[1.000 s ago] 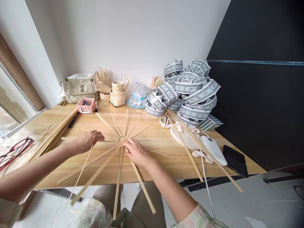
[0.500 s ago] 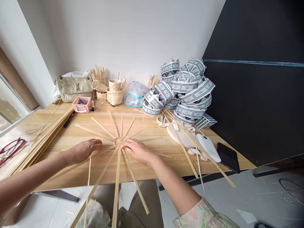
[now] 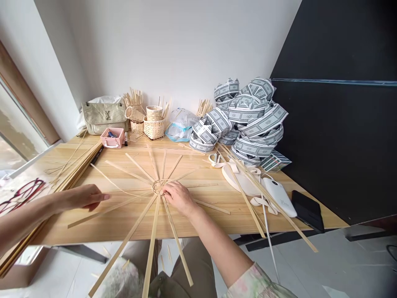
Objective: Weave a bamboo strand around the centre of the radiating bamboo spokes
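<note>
Pale bamboo strips radiate like spokes from a small woven ring (image 3: 156, 187), forming a basket base on the table. My right hand (image 3: 177, 198) pinches the ring's right side, and its fingers cover part of the weave. To the left, my left hand (image 3: 90, 197) hovers over the table with fingers loosely bent and apart, holding nothing visible. Between it and the ring, a thin curved weaving strip (image 3: 114, 183) runs out from the weave, its free end above my left hand. Several spokes, such as a long bamboo strip (image 3: 151, 248), overhang the table's front edge.
A bundle of bamboo strips (image 3: 74, 169) and red-framed glasses (image 3: 23, 194) lie at left. Behind are a beige bag (image 3: 105, 118), a pink basket (image 3: 112, 138) and small woven baskets (image 3: 154, 127). Patterned bands (image 3: 248, 120), loose strips and a black phone (image 3: 307, 210) occupy the right.
My left hand has moved left, away from the spokes, and the thin strip's end now lies free above it. My right hand stays on the ring. The view has shifted slightly.
</note>
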The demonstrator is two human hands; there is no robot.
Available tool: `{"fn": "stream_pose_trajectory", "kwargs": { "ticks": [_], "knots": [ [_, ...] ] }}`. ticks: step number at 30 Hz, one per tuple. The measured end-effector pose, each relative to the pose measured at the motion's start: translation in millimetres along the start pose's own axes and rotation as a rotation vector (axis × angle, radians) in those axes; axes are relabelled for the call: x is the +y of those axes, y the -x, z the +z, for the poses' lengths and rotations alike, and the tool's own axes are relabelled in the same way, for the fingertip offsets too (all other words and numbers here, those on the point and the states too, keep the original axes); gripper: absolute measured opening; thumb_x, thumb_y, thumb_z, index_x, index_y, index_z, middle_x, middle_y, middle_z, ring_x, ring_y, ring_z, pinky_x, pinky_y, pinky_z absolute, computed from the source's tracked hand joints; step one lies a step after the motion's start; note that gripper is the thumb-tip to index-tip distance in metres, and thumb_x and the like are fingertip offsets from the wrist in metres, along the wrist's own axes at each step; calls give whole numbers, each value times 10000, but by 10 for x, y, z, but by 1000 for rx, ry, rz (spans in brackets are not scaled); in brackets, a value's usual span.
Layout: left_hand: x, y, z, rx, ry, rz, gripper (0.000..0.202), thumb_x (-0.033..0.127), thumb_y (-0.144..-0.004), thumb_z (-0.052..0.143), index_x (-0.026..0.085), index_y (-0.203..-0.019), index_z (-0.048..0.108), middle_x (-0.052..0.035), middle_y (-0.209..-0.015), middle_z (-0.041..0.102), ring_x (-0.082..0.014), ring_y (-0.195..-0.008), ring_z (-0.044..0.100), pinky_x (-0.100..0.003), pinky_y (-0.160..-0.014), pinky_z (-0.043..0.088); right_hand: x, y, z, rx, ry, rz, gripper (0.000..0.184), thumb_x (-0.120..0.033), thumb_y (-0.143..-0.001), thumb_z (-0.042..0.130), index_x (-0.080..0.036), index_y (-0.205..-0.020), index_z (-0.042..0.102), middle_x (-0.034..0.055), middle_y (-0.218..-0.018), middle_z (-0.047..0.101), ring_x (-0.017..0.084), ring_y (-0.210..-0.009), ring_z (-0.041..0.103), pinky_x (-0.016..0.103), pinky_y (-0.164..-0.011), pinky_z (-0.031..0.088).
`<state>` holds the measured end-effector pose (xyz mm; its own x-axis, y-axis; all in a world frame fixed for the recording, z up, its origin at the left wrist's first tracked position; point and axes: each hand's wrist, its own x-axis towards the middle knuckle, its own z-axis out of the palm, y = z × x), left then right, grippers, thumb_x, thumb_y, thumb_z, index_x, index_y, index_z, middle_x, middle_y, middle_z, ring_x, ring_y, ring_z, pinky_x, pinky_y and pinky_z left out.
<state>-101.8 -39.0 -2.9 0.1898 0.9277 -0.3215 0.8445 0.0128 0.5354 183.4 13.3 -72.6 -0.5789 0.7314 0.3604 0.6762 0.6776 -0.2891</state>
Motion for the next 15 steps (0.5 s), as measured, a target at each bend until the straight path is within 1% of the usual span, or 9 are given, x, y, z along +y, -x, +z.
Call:
{"fn": "stream_pose_trajectory", "kwargs": {
  "ticks": [1,2,4,6,7,8,9,11,15],
  "knots": [
    [40,82,33,2,71,-12,561,521,-771,359,144,-359,400,62,-307,222,-31,-293,179,-149,-334,128,1,2,1,1,-3,2,118,-64,-700,520,-180,-708,540,9,-740,563,144,-779,471,259,-722,362],
    [105,151,70,27,138,11,532,513,-778,343,146,-406,440,56,-322,291,-39,-296,239,-141,-324,143,0,3,0,2,-7,4,120,-64,-700,521,-181,-709,542,10,-740,562,143,-780,471,260,-719,361],
    [282,218,137,29,147,179,371,422,-785,383,158,-585,549,34,-451,479,-74,-402,425,-136,-353,268,-7,4,-6,2,-13,11,119,-66,-700,527,-182,-714,547,11,-744,561,144,-781,471,259,-708,360],
    [465,163,174,21,-88,441,196,276,-783,437,170,-734,596,-11,-710,596,-113,-615,537,-182,-529,404,-16,7,-16,-3,-11,21,116,-71,-699,535,-184,-722,550,11,-753,562,146,-783,472,258,-696,359],
    [539,96,180,61,-217,549,183,208,-799,416,174,-798,597,-34,-816,600,-138,-735,549,-221,-644,418,-22,8,-21,-6,-7,26,116,-71,-700,535,-184,-724,551,11,-755,563,147,-783,472,258,-691,358],
    [594,14,181,107,-331,602,211,150,-812,384,170,-816,594,-53,-847,594,-158,-804,540,-249,-699,411,-26,10,-25,-10,-2,29,119,-68,-701,533,-184,-724,551,11,-756,564,146,-782,473,257,-688,358],
    [633,-76,181,126,-423,632,228,116,-815,368,162,-812,591,-62,-842,590,-164,-808,536,-258,-704,408,-30,11,-27,-13,3,31,124,-64,-701,531,-183,-723,550,10,-755,565,146,-780,473,256,-685,358],
    [674,-243,192,128,-545,629,207,91,-810,390,156,-805,586,-63,-826,583,-166,-795,532,-260,-695,409,-35,13,-26,-13,11,33,135,-52,-695,531,-183,-725,548,9,-757,567,146,-779,474,254,-683,358],
    [715,-437,325,31,-687,633,108,112,-733,553,168,-820,584,-50,-836,565,-179,-793,523,-262,-685,413,-35,13,-13,-3,2,32,145,-47,-687,538,-184,-734,547,8,-762,565,146,-781,472,254,-686,360]
  ]
}}
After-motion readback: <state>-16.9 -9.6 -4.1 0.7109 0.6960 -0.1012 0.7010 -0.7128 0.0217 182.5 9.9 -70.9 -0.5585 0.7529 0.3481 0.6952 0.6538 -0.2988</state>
